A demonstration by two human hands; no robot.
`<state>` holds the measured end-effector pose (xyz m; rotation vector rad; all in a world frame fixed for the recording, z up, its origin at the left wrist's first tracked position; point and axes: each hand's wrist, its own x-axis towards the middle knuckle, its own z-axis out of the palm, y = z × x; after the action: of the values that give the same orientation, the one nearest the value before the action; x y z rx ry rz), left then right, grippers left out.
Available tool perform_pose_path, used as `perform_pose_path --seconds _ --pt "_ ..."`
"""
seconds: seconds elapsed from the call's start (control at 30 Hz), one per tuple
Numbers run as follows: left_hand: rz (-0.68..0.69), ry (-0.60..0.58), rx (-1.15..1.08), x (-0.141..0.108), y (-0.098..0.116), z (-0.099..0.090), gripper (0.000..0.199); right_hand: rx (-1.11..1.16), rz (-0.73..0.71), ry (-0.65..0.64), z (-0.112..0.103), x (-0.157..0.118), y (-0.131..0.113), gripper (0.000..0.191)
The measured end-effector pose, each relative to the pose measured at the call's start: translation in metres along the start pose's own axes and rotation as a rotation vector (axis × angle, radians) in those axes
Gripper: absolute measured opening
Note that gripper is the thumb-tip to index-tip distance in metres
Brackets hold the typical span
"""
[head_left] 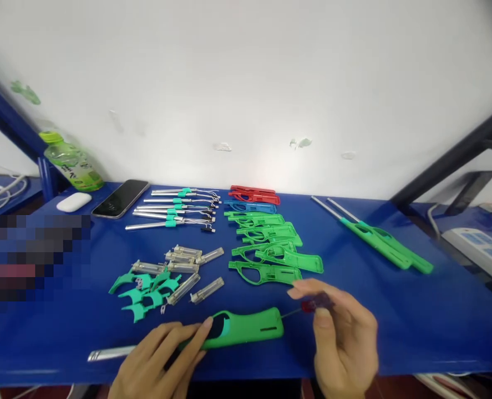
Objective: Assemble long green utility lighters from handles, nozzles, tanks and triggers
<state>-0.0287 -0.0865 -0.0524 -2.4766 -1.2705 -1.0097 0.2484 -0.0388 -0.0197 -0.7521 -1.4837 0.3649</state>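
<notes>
Near the front edge of the blue table lies a green gas lighter (249, 328) with a long metal tube pointing left. My left hand (162, 357) grips it around the trigger loop, fingers closed over the body. In my right hand (345, 338) is a small screwdriver (317, 302) with a dark red handle, held between thumb and fingers. Its thin shaft reaches the butt end of the lighter; whether the tip sits in a hole there, I cannot tell. Behind the lighter are clear fuel tanks (183, 288) and teal triggers (135, 296).
Lighter shells (270, 272) in green, blue and red are stacked mid-table. Metal tubes with wires (171, 212) lie left of them. Two lighters (379, 244) rest at right. A phone (121, 198), white case (74, 202) and bottle (73, 163) stand back left, before a white wall.
</notes>
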Motion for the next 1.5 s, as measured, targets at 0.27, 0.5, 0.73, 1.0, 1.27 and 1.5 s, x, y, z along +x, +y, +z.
perform_pose_path --seconds 0.27,0.5,0.73,1.0,1.27,1.5 --pt "0.039 0.025 -0.050 0.006 -0.002 0.004 0.040 0.013 -0.028 0.102 -0.001 -0.004 0.007 0.037" --pt "0.096 0.028 0.021 0.008 -0.004 0.001 0.035 -0.010 -0.087 0.057 0.002 -0.005 0.013 0.024" --pt "0.092 0.011 -0.004 0.008 -0.005 0.000 0.038 -0.056 -0.055 0.018 0.002 -0.011 0.014 0.037" --pt "0.102 0.022 -0.014 0.007 -0.004 0.000 0.036 -0.094 -0.034 0.058 0.001 -0.013 0.015 0.051" --pt "0.105 0.022 -0.008 0.010 -0.004 -0.001 0.035 -0.070 -0.067 0.067 0.002 -0.010 0.012 0.043" --pt "0.103 0.015 -0.006 0.008 -0.003 -0.001 0.036 -0.072 -0.032 0.011 0.007 -0.011 0.008 0.045"
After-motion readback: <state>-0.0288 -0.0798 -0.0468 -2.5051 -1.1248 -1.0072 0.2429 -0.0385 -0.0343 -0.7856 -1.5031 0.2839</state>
